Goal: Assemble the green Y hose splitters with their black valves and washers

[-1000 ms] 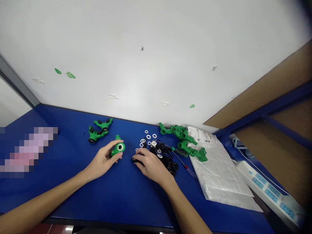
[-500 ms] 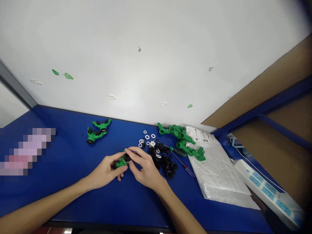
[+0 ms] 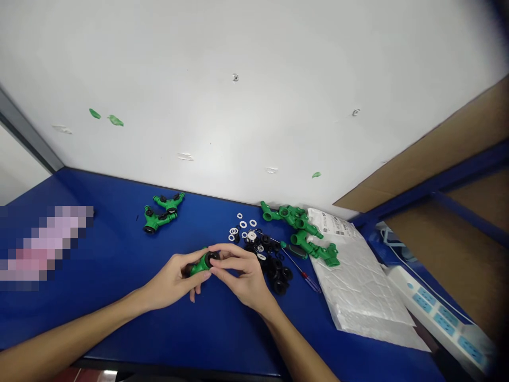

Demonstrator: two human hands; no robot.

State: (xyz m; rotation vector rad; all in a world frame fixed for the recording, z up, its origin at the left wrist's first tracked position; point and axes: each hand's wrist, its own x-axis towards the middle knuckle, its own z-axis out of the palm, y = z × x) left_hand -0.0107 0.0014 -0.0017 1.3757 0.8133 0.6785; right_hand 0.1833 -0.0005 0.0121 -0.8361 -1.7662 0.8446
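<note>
The left hand (image 3: 170, 281) and right hand (image 3: 242, 275) both pinch one green plastic hose connector (image 3: 201, 263); their fingers wrap it closely. Two more green connectors (image 3: 157, 220) lie to the left; the white bag's label (image 3: 330, 223) is too small to read.

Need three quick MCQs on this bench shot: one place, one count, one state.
1. Where is the red-handled screwdriver relative to the black rubber rings?
A) Right of them
B) Left of them
C) On top of them

2. How many green Y-fittings lie together at the left of the blue bench?
A) One
B) Two
C) Five

3. The green fitting at centre is:
A) Lying on the bench
B) Held in both hands
C) In the right hand only

1: A, its handle lies past the rings' right side.
2: B, two separate fittings show.
3: B, the left hand and right hand both grip it.
</note>
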